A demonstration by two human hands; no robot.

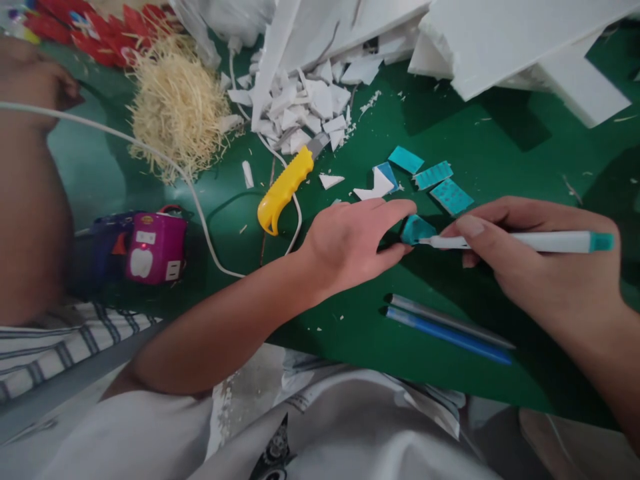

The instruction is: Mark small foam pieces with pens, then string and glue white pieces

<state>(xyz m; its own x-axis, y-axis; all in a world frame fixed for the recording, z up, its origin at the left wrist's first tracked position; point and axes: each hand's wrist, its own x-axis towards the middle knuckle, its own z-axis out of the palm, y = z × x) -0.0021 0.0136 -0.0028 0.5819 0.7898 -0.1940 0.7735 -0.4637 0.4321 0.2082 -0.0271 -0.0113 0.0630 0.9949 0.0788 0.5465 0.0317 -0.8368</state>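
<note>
My left hand (357, 237) pinches a small teal piece (416, 229) between thumb and fingertips, just over the green table (345, 333). In my right hand (540, 257) is a white marker with a teal end (555, 241), its tip touching the right side of that piece. Three other teal pieces, among them a patterned one (451, 196), lie beyond my hands, beside a blue piece (386, 175) and white scraps (374, 188). A grey pen (445, 320) and a blue pen (450, 335) rest nearer my body.
A yellow cutter (286, 190) lies left of centre, by white foam scraps (315, 103) and a white cable (197, 200). Straw (177, 107), a magenta device (157, 248) and another person's arm (30, 187) are at left. Large white foam sheets (505, 40) occupy the back.
</note>
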